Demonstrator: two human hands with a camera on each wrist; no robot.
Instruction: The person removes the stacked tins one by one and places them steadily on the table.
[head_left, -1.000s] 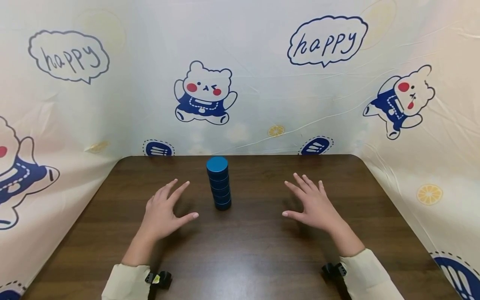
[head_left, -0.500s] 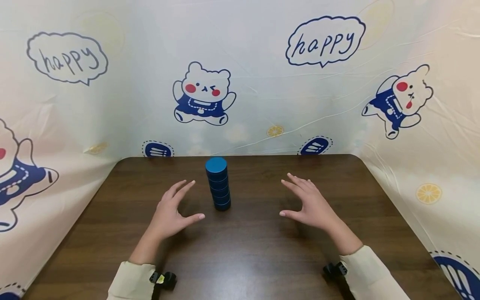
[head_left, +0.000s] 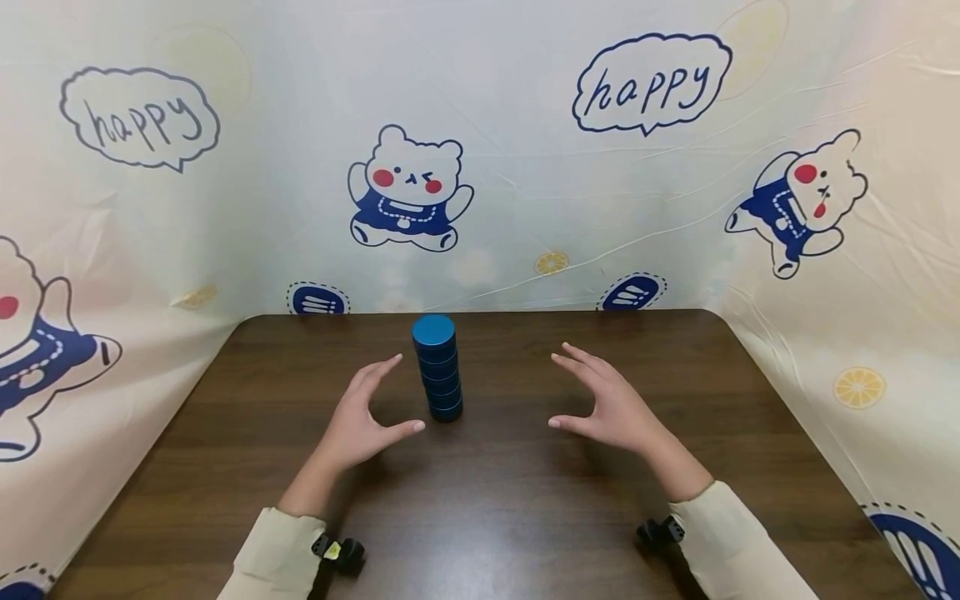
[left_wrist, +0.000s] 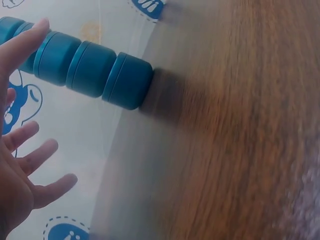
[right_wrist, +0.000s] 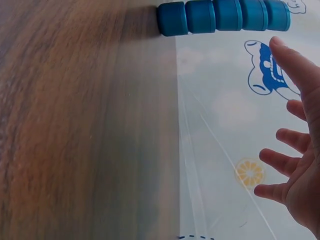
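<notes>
Five blue discs [head_left: 437,367] stacked between left hand [head_left: 362,419] and right hand [head_left: 611,406].

"happy" bubbles [head_left: 651,81] on backdrop [head_left: 525,208]

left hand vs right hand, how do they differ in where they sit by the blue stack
The left hand sits close to the blue stack, its thumb near the base; the right hand is farther away. The left hand is on the stack's left, the right hand on its right. Both are open, touching nothing.
</notes>
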